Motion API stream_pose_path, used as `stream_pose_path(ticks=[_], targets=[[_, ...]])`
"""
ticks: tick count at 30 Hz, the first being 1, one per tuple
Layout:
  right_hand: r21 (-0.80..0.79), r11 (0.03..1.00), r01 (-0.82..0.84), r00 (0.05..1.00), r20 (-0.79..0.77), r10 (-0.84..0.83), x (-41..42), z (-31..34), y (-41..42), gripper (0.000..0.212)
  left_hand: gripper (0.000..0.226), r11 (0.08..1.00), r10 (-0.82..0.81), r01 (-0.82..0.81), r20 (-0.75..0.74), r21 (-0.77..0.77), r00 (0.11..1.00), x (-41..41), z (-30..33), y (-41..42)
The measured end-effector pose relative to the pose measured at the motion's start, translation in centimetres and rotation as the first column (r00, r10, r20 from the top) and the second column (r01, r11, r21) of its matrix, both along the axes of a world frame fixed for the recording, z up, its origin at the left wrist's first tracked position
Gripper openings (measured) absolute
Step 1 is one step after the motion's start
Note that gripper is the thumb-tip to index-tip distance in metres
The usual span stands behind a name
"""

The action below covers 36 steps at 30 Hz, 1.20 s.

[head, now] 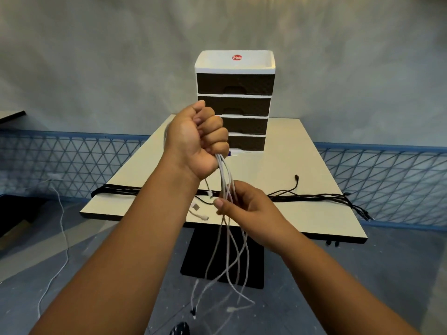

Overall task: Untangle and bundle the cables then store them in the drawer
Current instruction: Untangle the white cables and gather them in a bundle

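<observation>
Head view: white cables point(226, 180) vanish inside left fist point(197, 139); ends blurred.

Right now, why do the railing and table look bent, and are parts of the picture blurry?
Head view: the wide-angle lens bows the blue railing and stretches the table edges. Lighting is soft and dim, without glare. The white cables look sharp near the left hand and right hand, but their dangling ends smear.

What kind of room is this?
Probably a workroom or studio, not a home: a bare grey wall, a paint-marked floor, and one plain table holding a drawer unit.
</observation>
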State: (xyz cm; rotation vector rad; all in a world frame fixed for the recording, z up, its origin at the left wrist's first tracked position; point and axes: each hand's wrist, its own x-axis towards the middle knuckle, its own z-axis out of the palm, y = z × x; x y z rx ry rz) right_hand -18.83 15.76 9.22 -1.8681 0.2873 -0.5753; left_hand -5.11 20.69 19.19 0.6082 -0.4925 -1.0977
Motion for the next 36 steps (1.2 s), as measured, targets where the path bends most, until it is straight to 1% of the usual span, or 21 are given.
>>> stream_pose_path(ticks=[3, 6, 8, 10, 14, 17, 19, 21, 22, 23, 25, 26, 27, 28, 30, 31, 32, 33, 34, 35, 36], targets=[[0.058, 0.998, -0.024, 0.998, 0.051, 0.022, -0.2, -1.0, -0.3, 0.021, 0.064, 1.0, 0.011, -0.011, -0.007, -0.003, 1.0, 0.4, 0.3, -0.2], [0.048, 0.998, -0.044, 0.999, 0.003, 0.044, -0.8, -2.9, -1.1, 0.031, 0.063, 0.999, 0.03, -0.031, -0.021, -0.026, 0.999, 1.1, 0.9, -0.3], [0.049, 0.999, -0.023, 0.997, -0.076, 0.026, -1.2, -5.4, -1.6, 0.034, 0.061, 0.998, 0.052, -0.052, -0.022, -0.041, 0.998, 1.7, 1.6, -0.1], [0.032, 0.999, 0.029, 0.981, -0.191, -0.022, -1.7, -8.7, -2.0, 0.034, 0.06, 0.995, 0.087, -0.088, -0.015, -0.052, 0.996, 2.3, 2.3, 0.2], [0.035, 0.999, 0.003, 0.923, -0.386, 0.011, -3.2, -14.4, -3.3, 0.032, 0.06, 0.987, 0.15, -0.151, -0.014, -0.057, 0.989, 3.1, 3.1, 0.8], [0.062, 0.998, 0.001, 0.877, -0.48, 0.029, -4.0, -15.9, -4.1, 0.032, 0.063, 0.986, 0.161, -0.161, -0.008, -0.034, 0.987, 2.9, 2.7, 0.7], [0.033, 0.999, -0.015, 0.844, -0.535, 0.03, -4.3, -16.2, -4.4, 0.033, 0.063, 0.984, 0.163, -0.165, -0.042, -0.063, 0.986, 3.0, 2.8, 0.8], [-0.025, 1.0, -0.018, 0.783, -0.622, -0.001, -4.7, -16.8, -4.6, 0.04, 0.061, 0.977, 0.17, -0.179, -0.081, -0.117, 0.982, 3.5, 3.4, 1.2], [-0.046, 0.999, 0.023, 0.767, -0.639, -0.047, -4.9, -17.4, -4.7, 0.044, 0.061, 0.973, 0.174, -0.186, -0.088, -0.139, 0.981, 3.8, 3.8, 1.4], [-0.045, 0.993, 0.113, 0.771, -0.626, -0.116, -5.1, -17.9, -4.8, 0.047, 0.062, 0.969, 0.181, -0.193, -0.087, -0.152, 0.98, 4.0, 4.2, 1.6], [-0.005, 0.949, 0.316, 0.794, -0.546, -0.267, -5.1, -18.4, -5.1, 0.051, 0.063, 0.965, 0.195, -0.205, -0.075, -0.165, 0.978, 4.1, 4.5, 1.8], [0.004, 0.93, 0.367, 0.799, -0.514, -0.313, -5.0, -18.3, -5.2, 0.05, 0.063, 0.964, 0.196, -0.205, -0.071, -0.168, 0.978, 4.1, 4.5, 1.7], [0.0, 0.927, 0.374, 0.799, -0.508, -0.322, -5.0, -18.1, -5.2, 0.049, 0.063, 0.965, 0.191, -0.201, -0.069, -0.17, 0.979, 4.1, 4.5, 1.7], [0.004, 0.937, 0.348, 0.806, -0.512, -0.297, -5.0, -18.0, -5.3, 0.048, 0.064, 0.967, 0.18, -0.189, -0.069, -0.17, 0.981, 4.0, 4.5, 1.5], [0.024, 0.978, 0.207, 0.806, -0.571, -0.157, -5.4, -17.8, -5.4, 0.037, 0.065, 0.976, 0.148, -0.158, -0.07, -0.153, 0.986, 3.9, 4.4, 1.2], [0.045, 0.993, 0.111, 0.782, -0.621, -0.06, -5.8, -17.6, -5.4, 0.024, 0.065, 0.981, 0.135, -0.142, -0.065, -0.135, 0.989, 3.7, 4.2, 1.1], [0.078, 0.997, 0.009, 0.735, -0.676, 0.047, -6.1, -17.5, -5.5, 0.017, 0.064, 0.986, 0.124, -0.129, -0.052, -0.11, 0.991, 3.5, 3.8, 1.0], [0.11, 0.99, -0.088, 0.669, -0.73, 0.14, -6.4, -17.0, -5.8, 0.032, 0.063, 0.99, 0.115, -0.117, -0.033, -0.08, 0.993, 3.1, 3.4, 1.0], [0.149, 0.976, -0.158, 0.597, -0.773, 0.214, -6.6, -16.2, -6.2, 0.051, 0.062, 0.993, 0.103, -0.103, -0.014, -0.049, 0.995, 2.7, 2.9, 0.9], [0.184, 0.961, -0.206, 0.528, -0.806, 0.267, -6.7, -15.3, -6.6, 0.069, 0.061, 0.996, 0.09, -0.09, 0.004, -0.016, 0.996, 2.1, 2.4, 1.0], [0.201, 0.951, -0.236, 0.491, -0.82, 0.295, -6.6, -14.1, -6.8, 0.08, 0.06, 0.997, 0.078, -0.078, 0.022, 0.015, 0.997, 1.6, 1.9, 1.0]])
